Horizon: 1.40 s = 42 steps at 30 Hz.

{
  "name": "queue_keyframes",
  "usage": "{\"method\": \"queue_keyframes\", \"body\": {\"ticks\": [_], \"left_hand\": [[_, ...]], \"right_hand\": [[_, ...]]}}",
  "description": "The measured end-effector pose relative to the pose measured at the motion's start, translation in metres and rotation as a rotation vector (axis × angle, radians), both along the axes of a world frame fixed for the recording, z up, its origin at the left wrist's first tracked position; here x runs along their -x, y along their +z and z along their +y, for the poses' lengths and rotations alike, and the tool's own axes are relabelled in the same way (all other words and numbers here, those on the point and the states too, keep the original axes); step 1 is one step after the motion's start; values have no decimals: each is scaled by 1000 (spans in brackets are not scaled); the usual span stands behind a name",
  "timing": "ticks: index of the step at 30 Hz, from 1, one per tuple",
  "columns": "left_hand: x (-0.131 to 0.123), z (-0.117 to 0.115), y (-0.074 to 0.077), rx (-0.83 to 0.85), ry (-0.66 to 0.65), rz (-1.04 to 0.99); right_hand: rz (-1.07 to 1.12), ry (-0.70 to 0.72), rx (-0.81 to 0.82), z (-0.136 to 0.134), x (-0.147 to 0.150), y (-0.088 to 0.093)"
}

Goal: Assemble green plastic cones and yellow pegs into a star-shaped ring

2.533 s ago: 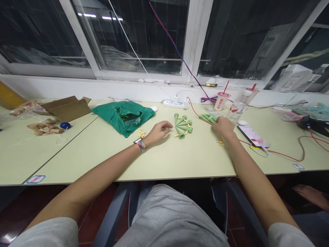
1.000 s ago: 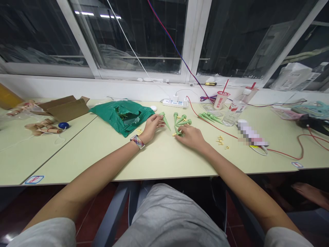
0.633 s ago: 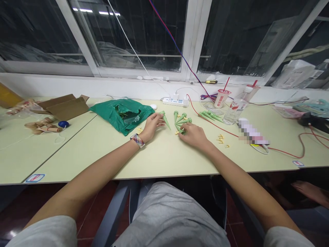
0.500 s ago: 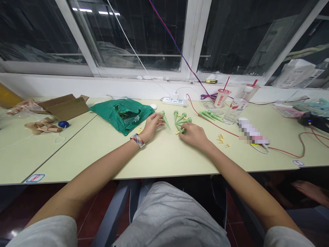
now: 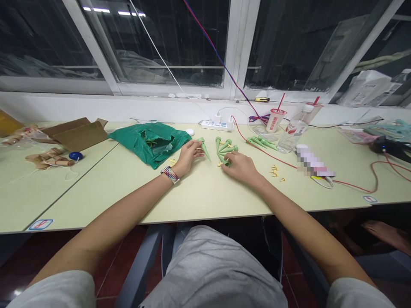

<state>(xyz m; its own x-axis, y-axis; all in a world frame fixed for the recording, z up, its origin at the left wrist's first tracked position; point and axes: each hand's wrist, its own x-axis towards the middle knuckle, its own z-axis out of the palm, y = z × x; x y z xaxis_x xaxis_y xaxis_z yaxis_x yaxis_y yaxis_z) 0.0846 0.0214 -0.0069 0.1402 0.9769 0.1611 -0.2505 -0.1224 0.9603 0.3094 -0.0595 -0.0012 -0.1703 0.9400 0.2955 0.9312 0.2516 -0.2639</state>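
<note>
My left hand (image 5: 188, 157), with a patterned watch band at the wrist, holds the wide end of a green watering spike (image 5: 204, 150) whose tip points toward me. Several more green watering spikes (image 5: 225, 148) lie fanned out to its right, tips together, with small yellow valves among them. My right hand (image 5: 239, 166) has its fingers closed on the nearest spike (image 5: 225, 163) of the fan, and a yellow valve (image 5: 220, 164) shows just left of the fingertips. Loose yellow valves (image 5: 274, 170) lie to the right of this hand. Other yellow pieces (image 5: 172, 161) are beside my left wrist.
A torn green plastic bag (image 5: 150, 145) lies left of my hands, near a cardboard box (image 5: 73, 134) and wooden toy pieces (image 5: 48, 159). Behind is a power strip (image 5: 217, 125). More green spikes (image 5: 261, 143), a bottle (image 5: 292, 132), a cup (image 5: 275, 120) and a red cable (image 5: 282, 161) are rightward.
The camera view has shifted slightly. Both hands stay at nearly the same spots, on the same spikes.
</note>
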Motion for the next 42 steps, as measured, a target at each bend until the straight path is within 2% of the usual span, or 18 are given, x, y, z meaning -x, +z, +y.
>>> {"method": "queue_keyframes", "body": {"ticks": [16, 22, 26, 30, 33, 35, 38, 42], "left_hand": [[0, -2, 1, 1, -15, -13], [5, 9, 6, -13, 26, -79], [24, 25, 21, -91, 115, -157], [50, 39, 33, -95, 207, -197], [65, 46, 34, -72, 269, -213], [69, 49, 32, -49, 280, -220], [69, 50, 27, -23, 254, -216], [62, 47, 22, -23, 187, -171]], "right_hand": [[50, -23, -56, -2, -1, 0], [40, -6, -95, -2, 0, 0], [-41, 60, -114, 0, 27, 5], [-147, 245, -58, 7, 83, 7], [-184, 349, -30, 16, 122, 4], [-189, 372, -31, 20, 136, 2], [-194, 362, -39, 21, 137, -1], [-197, 368, -26, 15, 113, 0]]}}
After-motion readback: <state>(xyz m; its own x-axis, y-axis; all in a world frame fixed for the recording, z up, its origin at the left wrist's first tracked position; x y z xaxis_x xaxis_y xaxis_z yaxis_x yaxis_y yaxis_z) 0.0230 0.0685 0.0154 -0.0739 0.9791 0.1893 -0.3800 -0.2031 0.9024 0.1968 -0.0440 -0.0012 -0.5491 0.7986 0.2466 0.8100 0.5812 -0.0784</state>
